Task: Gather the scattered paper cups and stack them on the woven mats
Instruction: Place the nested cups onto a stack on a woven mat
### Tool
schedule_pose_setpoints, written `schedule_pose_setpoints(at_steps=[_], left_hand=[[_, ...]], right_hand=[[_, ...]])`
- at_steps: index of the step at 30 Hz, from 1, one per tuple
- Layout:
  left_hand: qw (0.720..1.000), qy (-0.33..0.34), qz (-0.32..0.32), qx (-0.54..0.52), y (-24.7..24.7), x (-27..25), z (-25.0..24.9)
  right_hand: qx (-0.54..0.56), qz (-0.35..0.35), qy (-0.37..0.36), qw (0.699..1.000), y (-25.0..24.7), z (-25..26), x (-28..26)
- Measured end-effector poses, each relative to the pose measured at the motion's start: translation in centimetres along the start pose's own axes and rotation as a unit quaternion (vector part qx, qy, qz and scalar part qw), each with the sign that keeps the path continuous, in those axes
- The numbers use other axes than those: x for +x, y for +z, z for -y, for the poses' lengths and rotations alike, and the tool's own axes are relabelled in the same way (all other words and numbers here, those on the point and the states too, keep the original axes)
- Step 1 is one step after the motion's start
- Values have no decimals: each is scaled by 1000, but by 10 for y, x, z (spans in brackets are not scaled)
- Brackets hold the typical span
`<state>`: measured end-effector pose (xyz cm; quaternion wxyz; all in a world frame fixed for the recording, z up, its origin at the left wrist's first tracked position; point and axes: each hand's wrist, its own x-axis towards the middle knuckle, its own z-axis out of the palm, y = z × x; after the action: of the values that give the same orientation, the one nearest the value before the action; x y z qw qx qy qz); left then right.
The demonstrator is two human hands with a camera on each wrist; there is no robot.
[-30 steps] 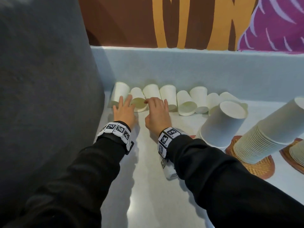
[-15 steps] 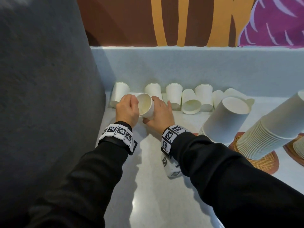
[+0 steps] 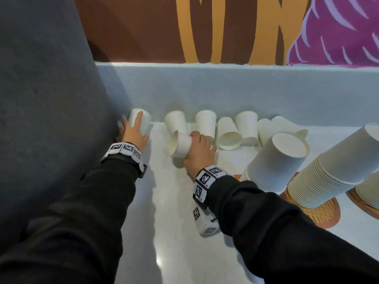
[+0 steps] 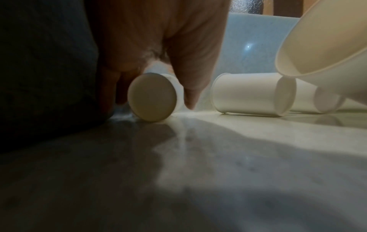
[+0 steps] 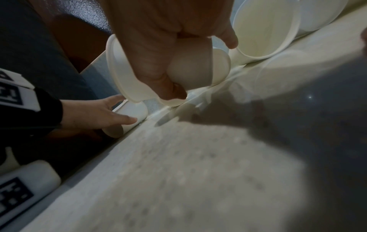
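Observation:
White paper cups lie on their sides in a row [image 3: 206, 124] along the back wall. My right hand [image 3: 196, 144] grips one cup [image 3: 180, 144] just above the counter, with its mouth facing left; the right wrist view shows my thumb and fingers curled round this cup [image 5: 123, 75]. My left hand [image 3: 132, 125] lies with straight fingers over the leftmost cup [image 3: 143, 119], in the corner. In the left wrist view that cup [image 4: 152, 97] sits between my thumb [image 4: 190, 94] and fingers. Two tall upside-down stacks [image 3: 274, 167] [image 3: 328, 171] stand on woven mats [image 3: 324, 216] at the right.
A dark grey curved wall [image 3: 41, 99] closes in the left side. A pale blue ledge [image 3: 225, 89] runs along the back. A white tagged block [image 3: 205, 224] hangs under my right wrist. A third mat [image 3: 361, 203] shows at the right edge.
Both hands held one cup half a second ago. My left hand has let go and moved left onto the corner cup. My right hand keeps the cup and has shifted slightly right.

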<state>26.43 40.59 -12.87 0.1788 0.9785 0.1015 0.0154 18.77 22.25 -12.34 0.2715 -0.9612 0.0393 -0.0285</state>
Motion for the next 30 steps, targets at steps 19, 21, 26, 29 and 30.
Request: schedule_pose_setpoints(at_steps=[19, 21, 26, 29, 30], left_hand=[[973, 50, -104, -198, -26, -55, -13], [966, 75, -136, -205, -29, -69, -16], [919, 78, -193, -336, -49, -86, -32], [873, 67, -193, -443, -67, -93, -42], [854, 57, -189, -482, -71, -95, -45]], right_hand=[[0, -7, 61, 998, -18, 8, -11], [5, -5, 70, 998, -23, 7, -15], [23, 8, 83, 996, -31, 8, -25], [31, 3, 79, 996, -33, 7, -31], [34, 2, 78, 996, -33, 6, -32]])
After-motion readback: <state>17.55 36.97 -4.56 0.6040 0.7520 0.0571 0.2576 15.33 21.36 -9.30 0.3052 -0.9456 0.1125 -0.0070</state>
